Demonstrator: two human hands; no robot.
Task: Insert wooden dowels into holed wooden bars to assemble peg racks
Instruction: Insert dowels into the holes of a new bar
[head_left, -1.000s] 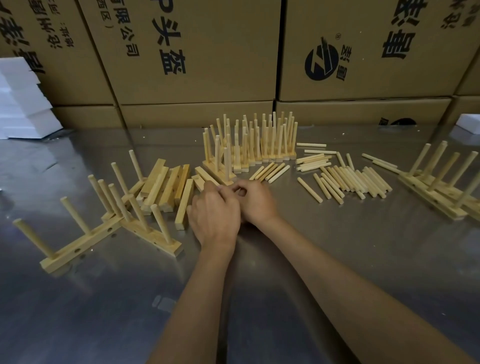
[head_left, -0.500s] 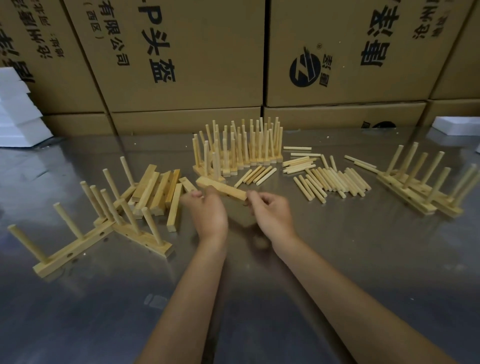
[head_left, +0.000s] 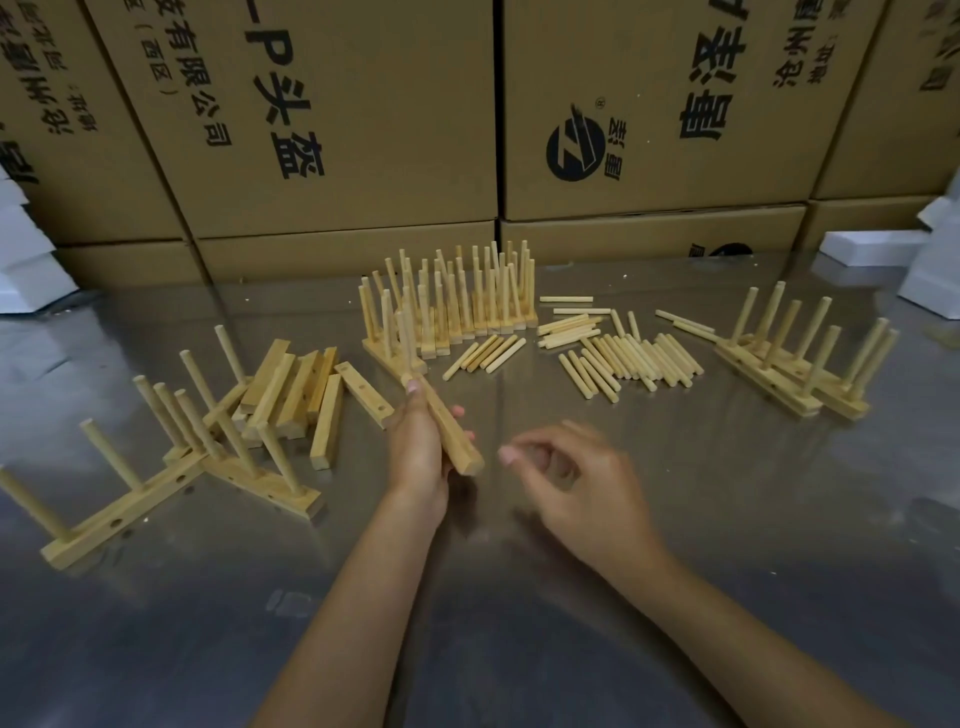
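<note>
Bar (head_left: 448, 435) clasped in left hand (head_left: 420, 451) grip; right hand (head_left: 576, 480) loosely curled, empty.

Pale wooden bar (head_left: 448, 427) held off the counter (head_left: 519, 597) in the left hand (head_left: 418, 452), long axis running away from the camera, near end square-cut, no dowels in it. Loose dowels (head_left: 623, 358) lying flat in a spread right of centre, short, round, light wood. Bare holed bars (head_left: 301, 389) heaped left of centre, some on edge. Finished racks: dense row (head_left: 457, 301) standing at the back centre with pegs up, tilted ones (head_left: 171, 457) at left, more stacked (head_left: 800, 369) at right.
</note>
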